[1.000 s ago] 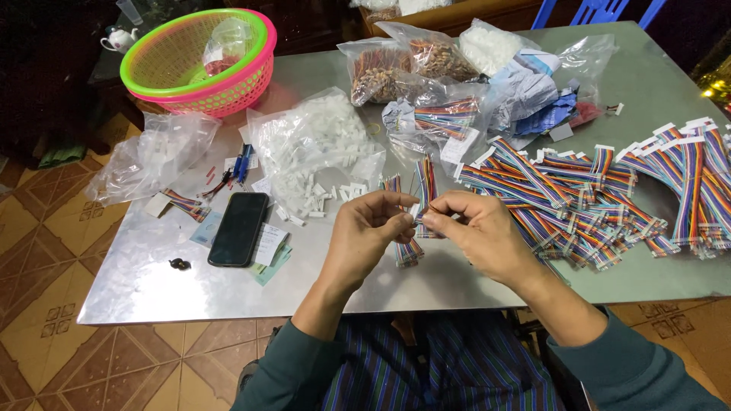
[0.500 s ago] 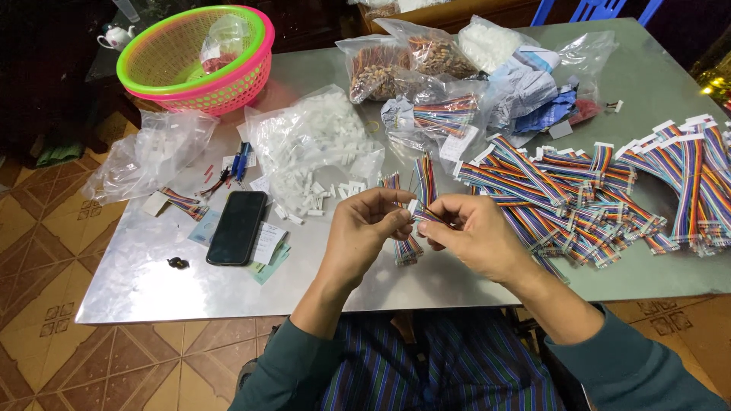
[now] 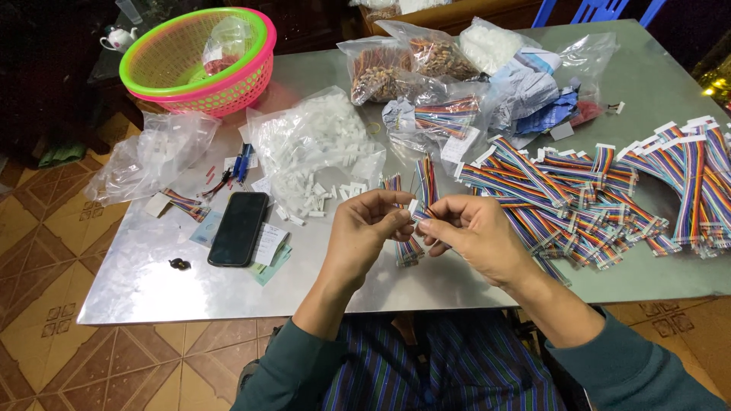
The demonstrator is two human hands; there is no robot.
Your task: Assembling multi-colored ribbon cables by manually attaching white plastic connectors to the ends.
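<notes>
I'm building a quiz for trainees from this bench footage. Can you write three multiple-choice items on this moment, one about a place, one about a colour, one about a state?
1. Where does the black smartphone lie on the grey metal table?
A. To the left of the person's hands
B. Inside the basket
C. On top of the cable pile

2. What colours are the rims of the round plastic mesh basket?
A. Blue and white
B. Green and pink
C. Black and yellow

3. How is the short rainbow-coloured ribbon cable with a small white connector held?
A. Lying untouched on the table
B. Hanging from the basket
C. Pinched between left hand and right hand

Answers: 1 A, the phone lies flat left of both hands. 2 B, a green basket sits in a pink one. 3 C, the fingertips of both hands meet at the connector above the table.
</notes>
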